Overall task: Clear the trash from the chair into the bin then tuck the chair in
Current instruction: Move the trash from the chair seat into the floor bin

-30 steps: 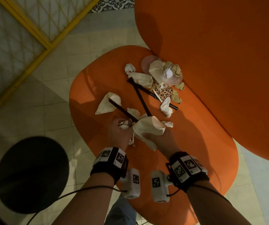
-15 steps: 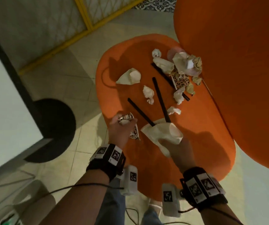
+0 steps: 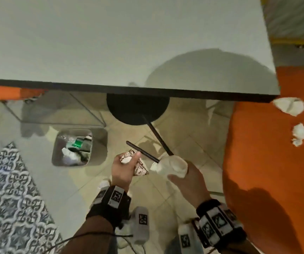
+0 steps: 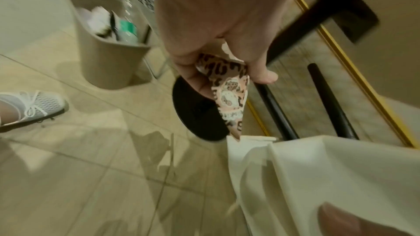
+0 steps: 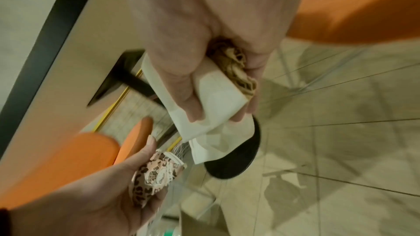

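The left hand [image 3: 123,169] grips a crumpled patterned wrapper [image 3: 138,166] and the right hand [image 3: 186,176] clamps a paper bag [image 3: 172,166] with two stiff straws [image 3: 161,142], light, crushable trash held near the bin [image 3: 99,143], with scraps left on the chair [image 3: 257,162].

Left hand [image 4: 218,24]: fingers curled round a leopard-print wrapper [image 4: 229,96] that hangs down from the grip
Bin [image 4: 109,55]: beige, on the tiled floor to the left, rubbish inside
White paper [image 4: 318,177]: fills the lower right, two black sticks [image 4: 329,101] rising from behind it
Shoe [image 4: 38,105]: white mesh with laces, far left
Table base [image 4: 200,114]: black disc behind the wrapper
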`<state>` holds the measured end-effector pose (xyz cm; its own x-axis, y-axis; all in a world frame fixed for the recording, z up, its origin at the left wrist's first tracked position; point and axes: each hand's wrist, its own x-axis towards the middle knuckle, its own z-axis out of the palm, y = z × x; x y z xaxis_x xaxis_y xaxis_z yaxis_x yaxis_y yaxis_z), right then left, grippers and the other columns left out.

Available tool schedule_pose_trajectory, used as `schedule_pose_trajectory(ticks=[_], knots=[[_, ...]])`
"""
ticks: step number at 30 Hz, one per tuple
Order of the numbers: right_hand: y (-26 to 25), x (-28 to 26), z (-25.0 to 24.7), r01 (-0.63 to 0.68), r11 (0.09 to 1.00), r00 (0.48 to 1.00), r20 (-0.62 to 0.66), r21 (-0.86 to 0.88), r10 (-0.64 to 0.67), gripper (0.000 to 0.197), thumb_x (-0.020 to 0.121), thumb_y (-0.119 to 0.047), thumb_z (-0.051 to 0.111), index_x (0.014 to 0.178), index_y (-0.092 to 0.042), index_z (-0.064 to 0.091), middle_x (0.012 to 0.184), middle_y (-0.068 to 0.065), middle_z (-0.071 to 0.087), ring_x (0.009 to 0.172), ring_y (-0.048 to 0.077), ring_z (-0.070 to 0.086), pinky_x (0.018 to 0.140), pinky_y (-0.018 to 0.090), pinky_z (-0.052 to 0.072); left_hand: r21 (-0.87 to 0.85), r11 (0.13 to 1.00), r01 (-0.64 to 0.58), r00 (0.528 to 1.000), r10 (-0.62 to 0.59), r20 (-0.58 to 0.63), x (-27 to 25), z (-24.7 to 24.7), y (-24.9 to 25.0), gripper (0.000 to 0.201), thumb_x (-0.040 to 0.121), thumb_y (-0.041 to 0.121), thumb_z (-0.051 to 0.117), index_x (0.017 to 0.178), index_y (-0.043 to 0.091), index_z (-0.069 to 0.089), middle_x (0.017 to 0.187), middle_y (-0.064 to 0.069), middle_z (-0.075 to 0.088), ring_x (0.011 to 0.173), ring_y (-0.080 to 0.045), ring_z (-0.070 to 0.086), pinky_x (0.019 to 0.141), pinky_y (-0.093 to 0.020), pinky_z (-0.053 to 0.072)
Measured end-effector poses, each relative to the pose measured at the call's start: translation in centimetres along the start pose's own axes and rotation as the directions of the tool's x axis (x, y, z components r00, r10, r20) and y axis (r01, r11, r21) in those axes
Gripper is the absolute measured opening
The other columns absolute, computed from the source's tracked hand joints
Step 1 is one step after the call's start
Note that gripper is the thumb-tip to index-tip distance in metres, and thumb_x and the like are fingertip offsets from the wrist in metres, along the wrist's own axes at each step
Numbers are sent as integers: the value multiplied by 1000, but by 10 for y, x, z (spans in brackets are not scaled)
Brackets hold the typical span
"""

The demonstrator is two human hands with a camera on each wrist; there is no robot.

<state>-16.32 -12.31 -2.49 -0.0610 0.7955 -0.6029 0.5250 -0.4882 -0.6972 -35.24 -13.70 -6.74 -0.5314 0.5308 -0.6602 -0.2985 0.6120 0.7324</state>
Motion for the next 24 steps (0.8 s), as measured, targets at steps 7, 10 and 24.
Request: schedule_pose_trajectory(ticks=[7, 10, 24], knots=[[-117, 51, 200, 323, 795, 942, 255, -514, -218, 37, 84, -17, 62, 120, -12, 53, 122, 5, 53, 106, 26, 56, 89, 33, 44, -128, 991, 33, 974, -61, -220, 97, -179, 1, 36, 84, 17, 69, 111, -3, 58, 99, -18, 67, 71, -16, 64, 48, -17, 51], [-156, 71, 283, 434, 580, 901, 343, -689, -267, 38, 88, -13, 57, 126, -17, 51, 129, 6, 48, 113, 27, 51, 93, 35, 44, -42, 995, 96, 963, -103, -247, 144, -242, -2, 42, 82, 29, 67, 107, -3, 59, 102, -22, 68, 81, -25, 66, 65, -32, 54], [-208, 121, 454, 460, -281, 882, 470, -842, 38, 43, 92, 0, 40, 135, 3, 37, 130, 15, 38, 117, 31, 44, 86, 39, 52, 57, 952, 302, 933, -283, -223, 244, -341, 2, 36, 84, 17, 60, 117, 6, 50, 105, -12, 60, 98, -32, 62, 85, -38, 53]])
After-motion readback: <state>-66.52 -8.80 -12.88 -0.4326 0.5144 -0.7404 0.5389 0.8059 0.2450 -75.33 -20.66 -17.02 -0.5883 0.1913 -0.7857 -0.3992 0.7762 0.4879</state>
